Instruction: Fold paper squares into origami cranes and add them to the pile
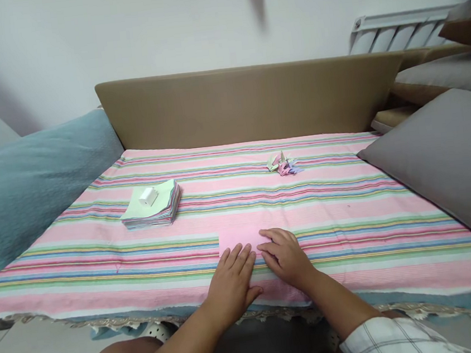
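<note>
A pink sheet of paper (237, 239), showing as a rectangle, lies flat on the striped cover. My left hand (233, 280) rests on its lower edge, fingers stretched out flat and thumb apart. At the right end of the sheet, my right hand (284, 254) touches the edge with slightly bent, separated fingers. Further back sits a small cluster of folded paper cranes (283, 164) in pink, pale green and lilac. To the left is a stack of coloured paper (150, 210), pale green on top, with a small white block (148, 196) lying on it.
The striped cloth (327, 212) covers a sofa seat with a brown backrest (249, 105). A blue-covered armrest (42, 180) bounds the left side. Grey cushions (440, 160) crowd the right, and a white radiator (401, 30) stands behind them.
</note>
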`<state>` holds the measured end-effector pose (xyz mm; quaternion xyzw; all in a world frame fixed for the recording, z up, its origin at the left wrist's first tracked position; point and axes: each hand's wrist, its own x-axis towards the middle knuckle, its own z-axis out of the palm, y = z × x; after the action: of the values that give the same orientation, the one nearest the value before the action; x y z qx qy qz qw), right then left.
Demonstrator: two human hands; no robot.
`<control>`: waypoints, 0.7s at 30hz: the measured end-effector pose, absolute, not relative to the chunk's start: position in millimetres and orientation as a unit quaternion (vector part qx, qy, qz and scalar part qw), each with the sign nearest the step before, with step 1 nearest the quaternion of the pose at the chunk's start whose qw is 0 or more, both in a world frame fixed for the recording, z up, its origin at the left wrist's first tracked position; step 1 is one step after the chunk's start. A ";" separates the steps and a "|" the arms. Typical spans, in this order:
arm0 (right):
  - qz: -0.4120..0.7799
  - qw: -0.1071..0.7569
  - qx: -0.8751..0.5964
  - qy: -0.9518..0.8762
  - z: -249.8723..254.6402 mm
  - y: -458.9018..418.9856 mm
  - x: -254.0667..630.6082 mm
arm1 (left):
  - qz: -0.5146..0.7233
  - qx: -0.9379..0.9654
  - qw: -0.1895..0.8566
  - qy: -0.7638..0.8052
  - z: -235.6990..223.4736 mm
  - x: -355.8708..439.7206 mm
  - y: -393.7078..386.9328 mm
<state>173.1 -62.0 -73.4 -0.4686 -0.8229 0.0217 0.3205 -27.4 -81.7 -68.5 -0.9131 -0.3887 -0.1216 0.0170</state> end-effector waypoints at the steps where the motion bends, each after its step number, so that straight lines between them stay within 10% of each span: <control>1: 0.029 0.318 -0.467 -0.825 -72.5 -62.2 174.4 | -0.121 -0.914 0.016 -0.388 -68.7 -28.5 -81.8; 21: 0.016 0.279 -0.391 -0.877 -63.8 -52.7 195.2 | -0.208 -0.860 0.011 -0.465 -46.4 -37.6 -74.4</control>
<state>195.2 -52.7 -63.8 -0.3911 -0.8769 0.0161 0.2790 -37.6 -74.4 -46.4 -0.8603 -0.4654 -0.2079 0.0107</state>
